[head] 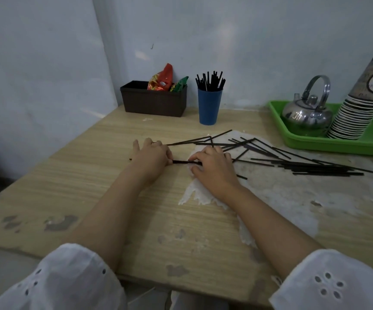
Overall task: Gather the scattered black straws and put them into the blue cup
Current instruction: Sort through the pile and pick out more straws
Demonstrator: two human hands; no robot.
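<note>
A pale wood-grain worktop [91, 175], its surface peeled to a rough white patch [194, 193] on the right, stands against a blue-grey wall. At the back sits a dark brown rectangular basket [154, 101] with a red snack packet [162, 79] and a green snack packet [180, 83] sticking out of it. Just right of the basket the tall blue plastic cup [209, 106] stands upright with a bunch of black straws [210, 81] already standing in it. At the far right a bright green plastic tray [337, 144] carries a small shiny metal kettle [306, 113] and a leaning stack of paper cups [360, 113]. Nothing stands between the hands and the cup.

The scattered thin black straws [304, 167] lie criss-crossed flat on the worktop, fanning from the right grip [212, 165] out toward the tray. A short gathered bundle of black straws [184, 162] runs level between the two hands. The left grip [153, 153], with a ring [155, 142] on one finger, is curled over the bundle's left part, and a straw tip pokes out beyond it. The right grip pinches the bundle's other end with thumb and forefinger, palm down over the white patch. Both forearms come out of white eyelet sleeves [69, 276].
</note>
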